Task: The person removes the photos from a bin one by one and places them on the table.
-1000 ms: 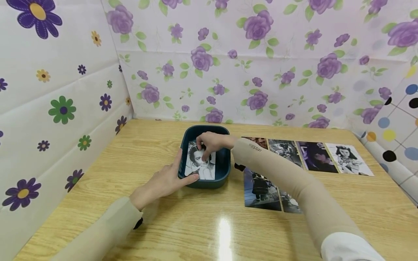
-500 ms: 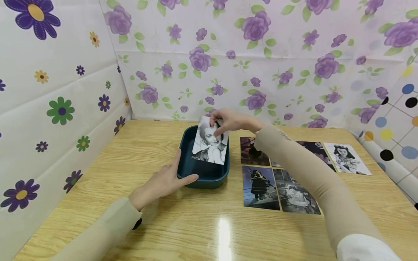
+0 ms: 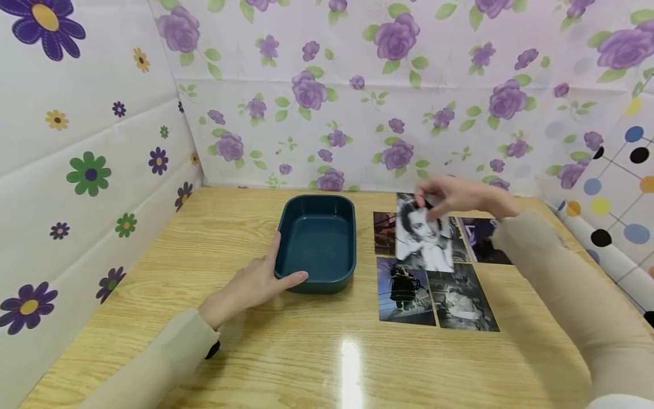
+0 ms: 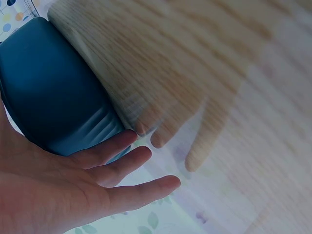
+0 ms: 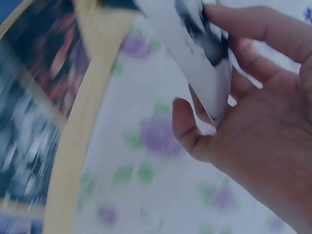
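My right hand [image 3: 457,196] pinches the top of a black-and-white portrait photo [image 3: 424,244] between thumb and fingers. The photo hangs over the back row of prints, partly covering two of them, and its sheet bends in the right wrist view [image 5: 200,58]. My left hand [image 3: 250,287] rests against the near left corner of a dark teal rectangular box [image 3: 317,244], thumb at the front rim. In the left wrist view its other fingers [image 4: 146,190] lie extended beside the box wall. Nothing lies inside the box.
Right of the box, photo prints lie in two rows: a reddish dark one [image 3: 384,236], a purple one [image 3: 482,241], a bluish one [image 3: 406,292] and a grey one [image 3: 462,298]. My right forearm hides the far right print. Floral cloth [image 3: 306,113] lines the table's back edge.
My right hand has lifted the portrait photo out of the box and carried it right, over the laid-out prints. The left hand has stayed at the box.
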`<state>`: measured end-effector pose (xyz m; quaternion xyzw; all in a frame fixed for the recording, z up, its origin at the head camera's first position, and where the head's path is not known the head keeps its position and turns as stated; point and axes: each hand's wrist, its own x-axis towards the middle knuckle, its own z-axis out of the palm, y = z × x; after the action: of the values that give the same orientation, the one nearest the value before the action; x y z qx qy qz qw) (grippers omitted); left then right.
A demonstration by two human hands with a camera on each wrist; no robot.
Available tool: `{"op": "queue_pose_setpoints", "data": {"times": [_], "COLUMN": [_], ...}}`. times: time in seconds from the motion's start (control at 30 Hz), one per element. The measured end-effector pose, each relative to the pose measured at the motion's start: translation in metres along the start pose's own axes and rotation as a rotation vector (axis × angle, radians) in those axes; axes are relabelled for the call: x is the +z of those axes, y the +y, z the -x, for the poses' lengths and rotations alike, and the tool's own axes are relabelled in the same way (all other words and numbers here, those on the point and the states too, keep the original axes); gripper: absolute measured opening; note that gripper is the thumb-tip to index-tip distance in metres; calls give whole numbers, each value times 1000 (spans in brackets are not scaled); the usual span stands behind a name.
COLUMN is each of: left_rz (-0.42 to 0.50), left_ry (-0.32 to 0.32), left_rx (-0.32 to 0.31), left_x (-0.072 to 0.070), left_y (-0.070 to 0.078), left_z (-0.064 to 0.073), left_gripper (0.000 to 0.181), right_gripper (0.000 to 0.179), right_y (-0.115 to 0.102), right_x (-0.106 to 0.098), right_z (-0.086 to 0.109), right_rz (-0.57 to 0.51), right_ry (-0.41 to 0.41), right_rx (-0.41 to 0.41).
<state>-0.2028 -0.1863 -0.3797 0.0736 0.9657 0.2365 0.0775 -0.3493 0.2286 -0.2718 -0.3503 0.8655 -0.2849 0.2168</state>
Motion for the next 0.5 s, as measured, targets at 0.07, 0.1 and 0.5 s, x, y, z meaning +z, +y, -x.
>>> {"op": "queue_pose_setpoints", "data": {"times": [0.07,0.1,0.5], "left_rz": [-1,-1,-16], "left_ry": [2,4,8], "left_rx": [0,1,-7], "left_x": [0,0,1], "left_y": [0,-1,-1], "left_z": [0,-1,-2], "left_gripper": [113,113,114], "right_gripper": [25,25,18], "right_y": [16,24,101], "right_x": [-3,-3,14], "right_z": [22,33,134], "right_rz": [5,3,-200], "right_ry": [-10,-17,-207], "right_rx": [13,16,13]}}
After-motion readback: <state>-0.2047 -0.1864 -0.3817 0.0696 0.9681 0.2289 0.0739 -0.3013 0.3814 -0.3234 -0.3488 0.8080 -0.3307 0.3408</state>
